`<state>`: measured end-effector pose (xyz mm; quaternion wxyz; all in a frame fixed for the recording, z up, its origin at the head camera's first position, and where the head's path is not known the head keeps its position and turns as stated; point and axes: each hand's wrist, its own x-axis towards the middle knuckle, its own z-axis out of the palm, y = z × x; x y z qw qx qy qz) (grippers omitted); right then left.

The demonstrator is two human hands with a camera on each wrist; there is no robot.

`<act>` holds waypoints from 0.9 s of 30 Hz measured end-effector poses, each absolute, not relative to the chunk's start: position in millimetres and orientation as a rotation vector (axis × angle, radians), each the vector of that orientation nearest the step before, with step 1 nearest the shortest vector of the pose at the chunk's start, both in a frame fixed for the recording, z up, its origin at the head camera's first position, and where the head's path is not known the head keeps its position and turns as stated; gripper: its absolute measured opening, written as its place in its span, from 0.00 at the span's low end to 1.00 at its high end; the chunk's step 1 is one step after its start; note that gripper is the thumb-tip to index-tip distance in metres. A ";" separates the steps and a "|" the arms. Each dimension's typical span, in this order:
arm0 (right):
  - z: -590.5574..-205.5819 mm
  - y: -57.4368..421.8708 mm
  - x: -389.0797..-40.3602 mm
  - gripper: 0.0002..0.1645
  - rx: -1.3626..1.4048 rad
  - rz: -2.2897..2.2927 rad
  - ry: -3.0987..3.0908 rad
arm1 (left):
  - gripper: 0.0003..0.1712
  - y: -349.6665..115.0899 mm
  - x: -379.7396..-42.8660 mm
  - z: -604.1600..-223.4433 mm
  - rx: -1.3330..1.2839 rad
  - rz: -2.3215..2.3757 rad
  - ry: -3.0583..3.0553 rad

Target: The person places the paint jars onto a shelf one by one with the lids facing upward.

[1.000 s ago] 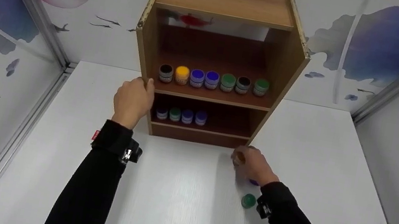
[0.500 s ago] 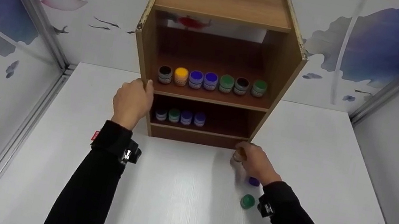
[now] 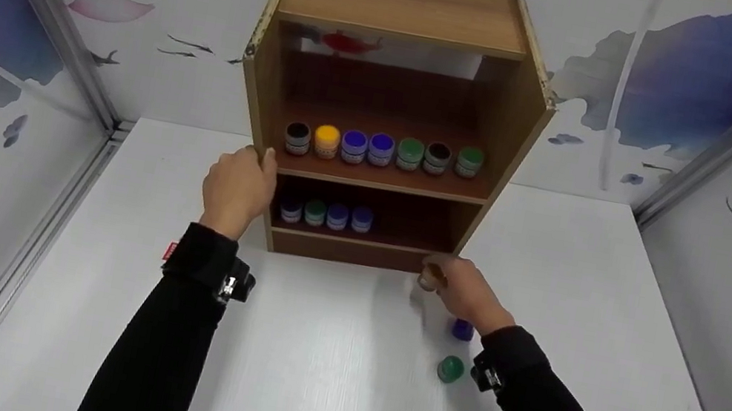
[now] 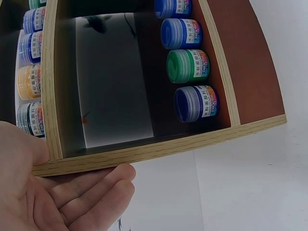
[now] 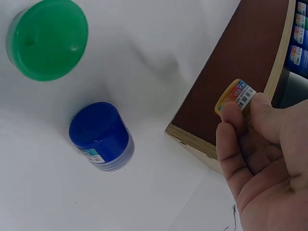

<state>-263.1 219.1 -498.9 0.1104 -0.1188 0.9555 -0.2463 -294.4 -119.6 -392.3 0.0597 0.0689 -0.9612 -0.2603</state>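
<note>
My left hand (image 3: 235, 190) grips the left side panel of a small wooden shelf (image 3: 405, 5); in the left wrist view its fingers (image 4: 98, 192) lie along the outside of that panel. With thumb and fingers, my right hand (image 3: 469, 293) pinches a small paint jar (image 5: 236, 96), yellowish with a colourful label, in front of the shelf's lower right corner. Part of the jar is hidden by the fingers. Near the right wrist, a blue-capped paint jar (image 3: 462, 329) and a green-capped one (image 3: 450, 369) stand on the white table (image 3: 306, 376).
On the upper shelf board stands a row of several paint jars, among them a yellow one (image 3: 326, 141). Several more, including a green-capped jar (image 3: 315, 212), stand at the left of the lower compartment. Printed white walls (image 3: 720, 245) enclose the table.
My right hand has moved slightly left and toward the shelf with the jar, uncovering more of the blue-capped jar. The left hand keeps its grip on the shelf; the head view has shifted slightly.
</note>
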 end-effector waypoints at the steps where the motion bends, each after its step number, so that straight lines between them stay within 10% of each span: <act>1: -497.6 218.7 -263.5 0.21 -0.356 -0.722 2.807 | 0.32 -119.9 -294.5 -392.5 0.210 -0.791 -2.911; 27: -470.1 193.9 -281.5 0.20 -0.551 -0.769 2.903 | 0.31 -119.4 -294.2 -391.2 0.195 -0.787 -2.889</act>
